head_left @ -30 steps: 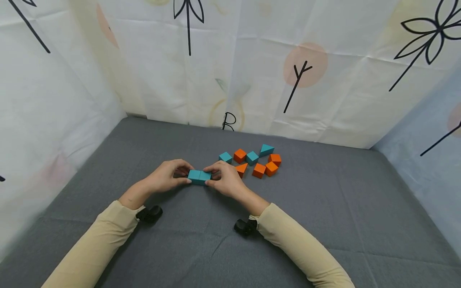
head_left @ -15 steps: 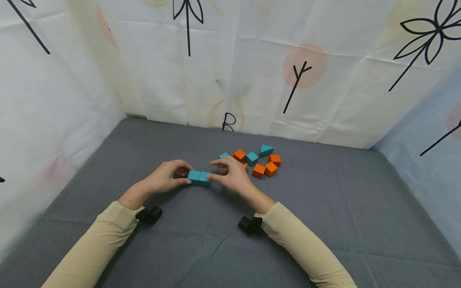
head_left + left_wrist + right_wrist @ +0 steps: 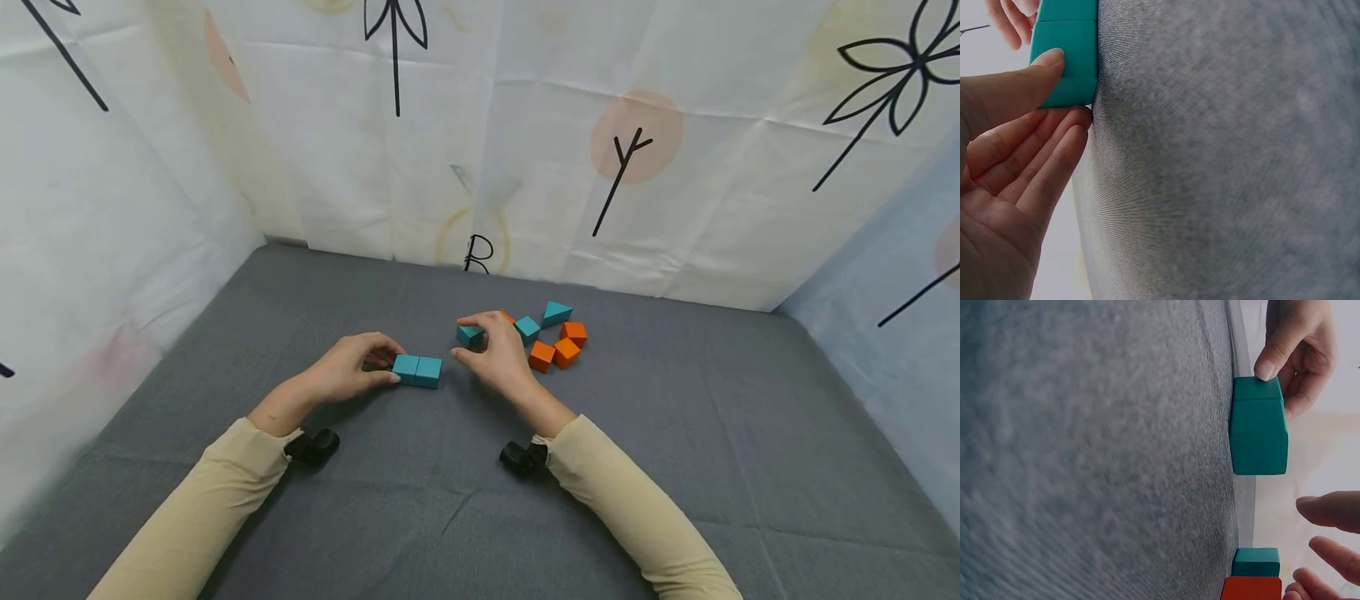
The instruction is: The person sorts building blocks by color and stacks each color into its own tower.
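Observation:
Two teal cubes stand side by side on the grey cloth, touching, the left cube (image 3: 405,367) and the right cube (image 3: 429,372). My left hand (image 3: 339,367) holds the left cube, its thumb on the near face and its fingers at the back and end. Reaching over a third teal cube (image 3: 469,336), my right hand (image 3: 501,357) has thumb and fingers spread apart. In the right wrist view a gap shows between the right thumb (image 3: 1332,511) and that cube. Next to it sits an orange block (image 3: 1252,589).
Right of my right hand lie another teal cube (image 3: 527,330), a teal triangular block (image 3: 557,313) and several orange cubes (image 3: 567,352). One orange block (image 3: 507,317) is mostly hidden behind the hand. A patterned white curtain (image 3: 540,183) hangs behind the cloth-covered surface (image 3: 375,517).
My right hand has let go of the right cube of the pair and moved right and away from me, over to the third teal cube. The left hand has stayed in place.

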Available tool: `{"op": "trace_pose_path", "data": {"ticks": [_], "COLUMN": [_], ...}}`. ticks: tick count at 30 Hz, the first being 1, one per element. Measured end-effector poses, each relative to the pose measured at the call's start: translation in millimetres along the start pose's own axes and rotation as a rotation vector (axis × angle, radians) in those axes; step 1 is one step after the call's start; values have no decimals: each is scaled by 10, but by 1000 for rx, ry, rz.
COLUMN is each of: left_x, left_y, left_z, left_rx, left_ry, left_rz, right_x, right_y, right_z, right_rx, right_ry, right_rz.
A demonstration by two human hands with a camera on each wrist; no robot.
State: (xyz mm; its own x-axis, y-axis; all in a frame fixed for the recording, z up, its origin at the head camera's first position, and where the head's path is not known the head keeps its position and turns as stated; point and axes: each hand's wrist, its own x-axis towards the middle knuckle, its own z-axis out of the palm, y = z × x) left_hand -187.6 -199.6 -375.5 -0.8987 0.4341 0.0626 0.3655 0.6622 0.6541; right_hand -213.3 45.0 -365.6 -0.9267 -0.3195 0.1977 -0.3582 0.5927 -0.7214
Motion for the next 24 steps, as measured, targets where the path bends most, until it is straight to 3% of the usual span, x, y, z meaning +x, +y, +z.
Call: {"op": "trace_pose_path", "data": {"ticks": [16, 24], "left_x": [-4, -6], "left_y": [-2, 0], "left_z": [-7, -9], "left_rx": [-5, -6], "left_ry": [-5, -2], "left_rz": [-4, -1], "right_x": [112, 121], "right_y": [35, 66], "right_z": [-6, 11], "right_rx": [-61, -81], "right_ry": [-60, -46], "right_rz": [46, 86]}}
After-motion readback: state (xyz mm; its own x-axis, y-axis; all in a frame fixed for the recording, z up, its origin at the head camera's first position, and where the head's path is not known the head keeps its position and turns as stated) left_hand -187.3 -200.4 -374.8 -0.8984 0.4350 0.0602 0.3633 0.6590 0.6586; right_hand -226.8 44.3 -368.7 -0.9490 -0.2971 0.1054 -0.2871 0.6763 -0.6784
